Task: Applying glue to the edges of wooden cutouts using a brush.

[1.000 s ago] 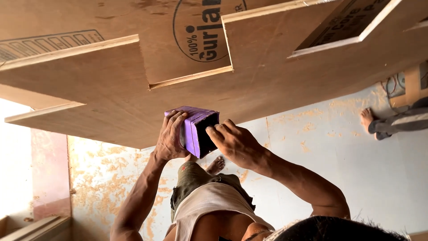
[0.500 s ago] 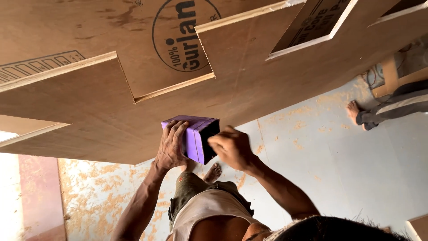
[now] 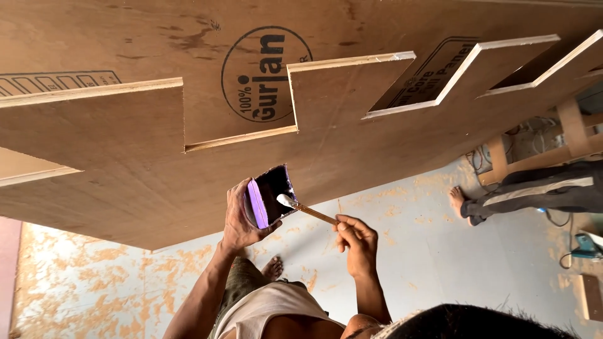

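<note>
Stacked brown plywood sheets (image 3: 188,157) with pale cut edges fill the upper frame above a pale, orange-stained floor (image 3: 414,251). At centre, the left hand (image 3: 242,220) is wrapped around an open purple rectangular tin (image 3: 269,196). Just right, the right hand (image 3: 358,246) pinches a thin wooden-handled brush (image 3: 308,209), its white tip inside the tin. Someone's foot (image 3: 460,204) rests at right.

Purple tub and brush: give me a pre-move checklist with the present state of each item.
1. Left hand grips purple tub: ok.
2. Right hand holds brush by its handle: ok.
3. Brush tip at the tub's open mouth: ok.
4. Amount left in tub: cannot tell, inside is dark.
5. Plywood face near the tub unobstructed: ok.
6. Another person's legs away from the hands: ok.
</note>
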